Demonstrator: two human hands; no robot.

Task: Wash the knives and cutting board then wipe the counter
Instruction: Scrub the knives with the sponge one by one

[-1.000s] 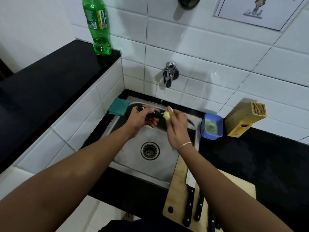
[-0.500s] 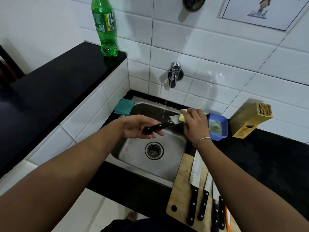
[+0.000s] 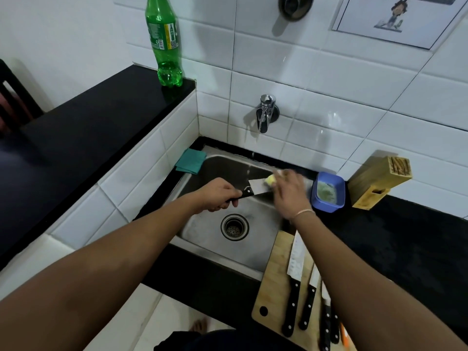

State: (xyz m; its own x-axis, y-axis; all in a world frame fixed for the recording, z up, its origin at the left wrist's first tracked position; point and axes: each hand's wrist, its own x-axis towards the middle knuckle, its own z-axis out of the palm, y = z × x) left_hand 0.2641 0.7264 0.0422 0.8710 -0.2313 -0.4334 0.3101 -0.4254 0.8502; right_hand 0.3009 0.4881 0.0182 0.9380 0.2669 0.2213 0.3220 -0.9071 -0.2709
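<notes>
Head view: my left hand (image 3: 219,195) grips a knife (image 3: 250,191) over the sink (image 3: 202,239), right hand (image 3: 288,192) pinches a sponge (image 3: 345,180) on its blade; wet soap could let fingers slip onto the edge.

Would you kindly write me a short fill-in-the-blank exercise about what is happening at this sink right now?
1. The left hand grips a knife by its black ____.
2. The right hand rubs a ____ sponge on the blade.
3. The other knives lie on the wooden ____ to the right of the sink.
4. The folded cloth at the sink's far left corner is ____ in colour.

Missing words: handle; yellow; cutting board; green
</notes>
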